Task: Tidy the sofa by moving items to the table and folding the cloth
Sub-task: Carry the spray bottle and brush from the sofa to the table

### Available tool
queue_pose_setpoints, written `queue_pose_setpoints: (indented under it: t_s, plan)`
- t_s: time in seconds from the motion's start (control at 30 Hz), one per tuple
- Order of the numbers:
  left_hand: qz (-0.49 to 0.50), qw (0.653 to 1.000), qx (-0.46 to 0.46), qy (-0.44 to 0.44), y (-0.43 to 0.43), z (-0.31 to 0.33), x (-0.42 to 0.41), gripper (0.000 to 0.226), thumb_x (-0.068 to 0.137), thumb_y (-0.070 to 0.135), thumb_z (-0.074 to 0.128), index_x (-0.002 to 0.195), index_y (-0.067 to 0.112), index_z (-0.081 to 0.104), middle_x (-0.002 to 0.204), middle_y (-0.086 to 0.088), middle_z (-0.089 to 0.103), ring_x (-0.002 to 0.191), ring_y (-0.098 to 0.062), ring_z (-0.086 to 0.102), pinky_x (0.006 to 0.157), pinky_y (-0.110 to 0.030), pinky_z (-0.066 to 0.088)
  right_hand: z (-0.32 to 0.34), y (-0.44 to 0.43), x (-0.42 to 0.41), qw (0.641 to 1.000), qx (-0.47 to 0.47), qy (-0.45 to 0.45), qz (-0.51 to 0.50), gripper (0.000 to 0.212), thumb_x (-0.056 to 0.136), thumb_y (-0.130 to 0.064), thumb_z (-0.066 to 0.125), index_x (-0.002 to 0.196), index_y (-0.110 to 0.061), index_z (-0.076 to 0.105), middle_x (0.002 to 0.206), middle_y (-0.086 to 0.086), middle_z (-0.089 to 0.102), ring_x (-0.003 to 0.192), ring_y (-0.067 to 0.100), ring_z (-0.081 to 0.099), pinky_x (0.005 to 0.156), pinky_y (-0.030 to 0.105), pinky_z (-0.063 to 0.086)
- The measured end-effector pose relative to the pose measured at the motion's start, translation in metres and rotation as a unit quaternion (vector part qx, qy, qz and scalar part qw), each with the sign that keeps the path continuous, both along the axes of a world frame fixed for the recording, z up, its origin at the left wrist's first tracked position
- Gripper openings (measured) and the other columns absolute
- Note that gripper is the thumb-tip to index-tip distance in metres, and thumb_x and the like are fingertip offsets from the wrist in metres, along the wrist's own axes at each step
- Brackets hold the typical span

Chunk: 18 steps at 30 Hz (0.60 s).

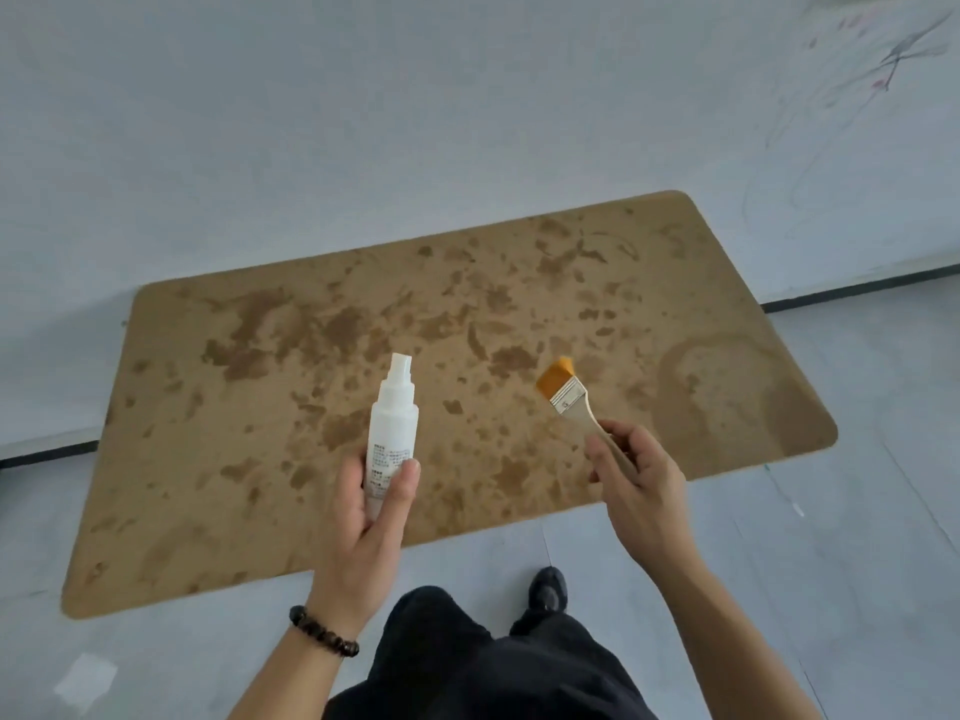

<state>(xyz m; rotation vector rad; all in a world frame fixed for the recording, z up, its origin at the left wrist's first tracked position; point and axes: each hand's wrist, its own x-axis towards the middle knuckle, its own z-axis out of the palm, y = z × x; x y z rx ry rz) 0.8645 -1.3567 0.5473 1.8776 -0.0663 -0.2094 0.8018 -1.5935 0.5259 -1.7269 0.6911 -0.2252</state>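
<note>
My left hand (371, 517) grips a white spray bottle (393, 418) upright by its lower half, above the near part of the brown mottled table (260, 356). My right hand (636, 480) holds a small paint brush (569, 394) by its wooden handle, with the orange bristles pointing up and away over the table's middle right. Neither item touches the tabletop. No sofa and no cloth are in view.
The table has rounded corners and stands against a pale wall with scribbles at the upper right. Grey floor surrounds it. My dark trousers and a black shoe (548, 587) are at the near edge. A beaded bracelet (322, 634) is on my left wrist.
</note>
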Motion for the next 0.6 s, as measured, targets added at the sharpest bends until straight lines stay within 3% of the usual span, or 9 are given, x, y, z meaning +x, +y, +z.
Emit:
queue_pose_setpoints:
  t_s: [0.13, 0.27, 0.4, 0.47, 0.6]
  plan:
    - [0.019, 1.000, -0.007, 0.009, -0.033, -0.012, 0.058, 0.026, 0.086, 0.050, 0.059, 0.099, 0.028, 0.058, 0.074, 0.002, 0.060, 0.056, -0.005, 0.051, 0.048, -0.018, 0.045, -0.005, -0.031, 0.066, 1.000, -0.012, 0.015, 0.012, 0.009, 0.097, -0.030, 0.060, 0.098, -0.037, 0.066, 0.071, -0.005, 0.065, 0.057, 0.003, 0.055, 0.049, 0.013, 0.042]
    - [-0.008, 0.999, 0.009, 0.039, -0.062, -0.039, 0.120, 0.019, 0.083, 0.058, 0.062, 0.099, 0.049, 0.058, 0.088, 0.007, 0.065, 0.070, -0.007, 0.062, 0.056, -0.013, 0.049, -0.024, -0.051, 0.115, 0.999, -0.015, 0.044, -0.007, 0.009, 0.096, -0.033, 0.061, 0.099, -0.039, 0.066, 0.071, -0.006, 0.065, 0.054, 0.004, 0.053, 0.047, 0.018, 0.043]
    - [-0.078, 0.996, 0.027, 0.039, -0.105, -0.056, 0.186, 0.025, 0.082, 0.052, 0.069, 0.104, 0.048, 0.058, 0.096, 0.014, 0.065, 0.087, -0.010, 0.062, 0.072, -0.031, 0.055, -0.033, -0.079, 0.152, 0.997, -0.015, 0.054, -0.046, 0.010, 0.095, -0.035, 0.061, 0.098, -0.043, 0.067, 0.075, -0.005, 0.067, 0.063, 0.007, 0.061, 0.052, 0.017, 0.046]
    - [-0.108, 0.993, 0.048, 0.026, -0.135, -0.059, 0.218, 0.028, 0.081, 0.048, 0.072, 0.104, 0.048, 0.057, 0.095, 0.018, 0.064, 0.091, -0.005, 0.059, 0.078, -0.028, 0.049, -0.036, -0.102, 0.167, 0.996, -0.021, 0.065, -0.053, 0.009, 0.096, -0.037, 0.060, 0.098, -0.044, 0.066, 0.075, -0.005, 0.068, 0.065, 0.012, 0.062, 0.052, 0.021, 0.047]
    - [-0.166, 0.983, 0.071, 0.030, -0.207, -0.069, 0.275, 0.031, 0.082, 0.043, 0.073, 0.108, 0.030, 0.062, 0.070, 0.023, 0.059, 0.064, -0.001, 0.056, 0.060, -0.015, 0.040, -0.049, -0.163, 0.195, 0.994, -0.021, 0.073, -0.084, 0.010, 0.097, -0.036, 0.059, 0.100, -0.042, 0.066, 0.076, -0.006, 0.068, 0.064, 0.007, 0.061, 0.052, 0.017, 0.046]
